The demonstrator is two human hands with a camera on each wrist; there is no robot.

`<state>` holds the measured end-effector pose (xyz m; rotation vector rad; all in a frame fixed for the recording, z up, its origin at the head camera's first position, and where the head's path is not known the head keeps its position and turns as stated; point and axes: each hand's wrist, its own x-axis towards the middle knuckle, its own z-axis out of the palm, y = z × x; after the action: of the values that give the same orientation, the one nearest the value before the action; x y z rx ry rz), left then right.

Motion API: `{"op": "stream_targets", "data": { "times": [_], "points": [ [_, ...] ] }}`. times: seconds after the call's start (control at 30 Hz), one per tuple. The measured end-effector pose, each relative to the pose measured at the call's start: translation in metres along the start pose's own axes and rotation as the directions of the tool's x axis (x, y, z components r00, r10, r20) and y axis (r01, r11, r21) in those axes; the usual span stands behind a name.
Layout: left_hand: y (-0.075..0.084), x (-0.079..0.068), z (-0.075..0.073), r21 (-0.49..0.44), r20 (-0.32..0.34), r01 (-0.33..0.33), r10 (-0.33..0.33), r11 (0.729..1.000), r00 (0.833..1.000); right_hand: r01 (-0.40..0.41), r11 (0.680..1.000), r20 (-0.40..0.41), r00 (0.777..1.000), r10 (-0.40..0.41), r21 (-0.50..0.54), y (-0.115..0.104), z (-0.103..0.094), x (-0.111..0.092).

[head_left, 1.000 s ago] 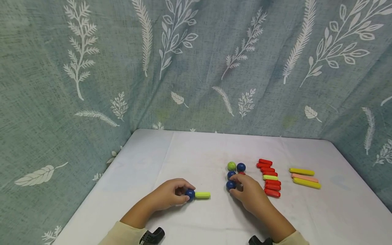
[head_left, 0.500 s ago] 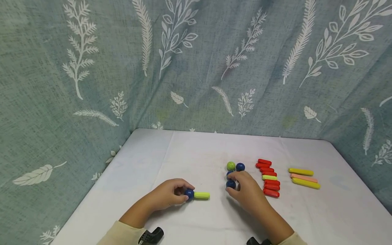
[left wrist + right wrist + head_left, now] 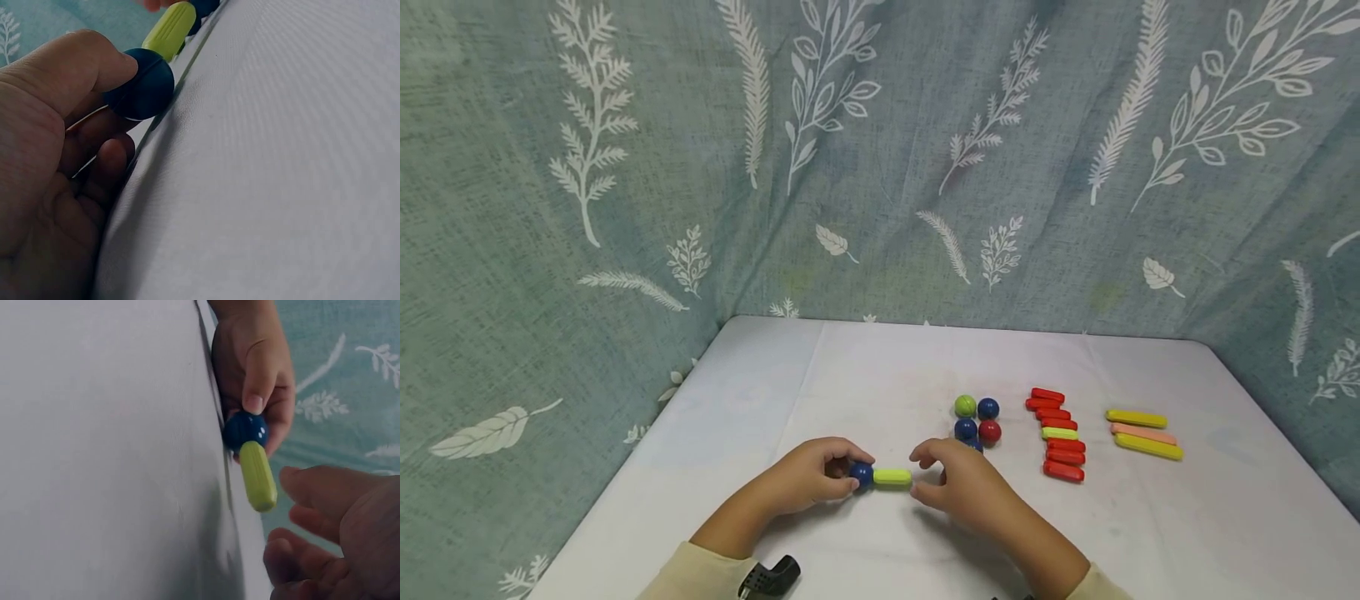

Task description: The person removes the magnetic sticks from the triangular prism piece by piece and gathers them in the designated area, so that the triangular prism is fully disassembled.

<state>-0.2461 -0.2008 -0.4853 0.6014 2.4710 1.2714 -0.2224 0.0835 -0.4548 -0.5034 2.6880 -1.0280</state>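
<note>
My left hand [image 3: 805, 477] pinches a dark blue ball [image 3: 862, 475] between thumb and fingers, low over the white tabletop. A short yellow-green rod [image 3: 892, 477] sticks out from the ball's right side, pointing toward my right hand [image 3: 972, 487]. That hand has thumb and fingers parted around the rod's free end, with nothing between them. In the right wrist view, the rod [image 3: 258, 478] ends a little short of the right thumb. The left wrist view has the blue ball [image 3: 140, 84] under the left thumb, the rod [image 3: 170, 30] beyond it.
Behind my right hand lie a green ball [image 3: 966, 406], a red ball [image 3: 990, 432] and several blue balls [image 3: 988, 408]. Farther right is a column of short red rods [image 3: 1063, 472] with one yellow-green rod [image 3: 1060, 433]. Longer yellow rods [image 3: 1148, 447] flank a pink one [image 3: 1142, 434].
My right hand has left the blue ball in the cluster and moved left toward the yellow-green rod, uncovering the red ball. My left hand keeps its pinch on the blue ball.
</note>
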Motion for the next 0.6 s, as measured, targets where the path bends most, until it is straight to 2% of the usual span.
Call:
{"op": "stream_targets", "data": {
  "times": [0.23,0.43,0.6],
  "points": [
    [0.003,0.000,0.000,-0.031,0.006,-0.001,0.001,1.000,1.000,0.001,0.997,0.054,0.999,-0.005,0.082,-0.002,0.012,0.011],
    [0.002,0.000,0.000,-0.041,0.002,-0.002,0.002,0.999,1.000,0.041,0.991,0.021,0.999,-0.044,0.127,-0.001,0.017,0.013],
    [0.001,0.001,0.000,-0.042,0.005,-0.005,0.005,0.999,1.000,0.028,0.969,0.021,0.999,-0.035,0.246,0.002,0.019,0.015]
  ]
}}
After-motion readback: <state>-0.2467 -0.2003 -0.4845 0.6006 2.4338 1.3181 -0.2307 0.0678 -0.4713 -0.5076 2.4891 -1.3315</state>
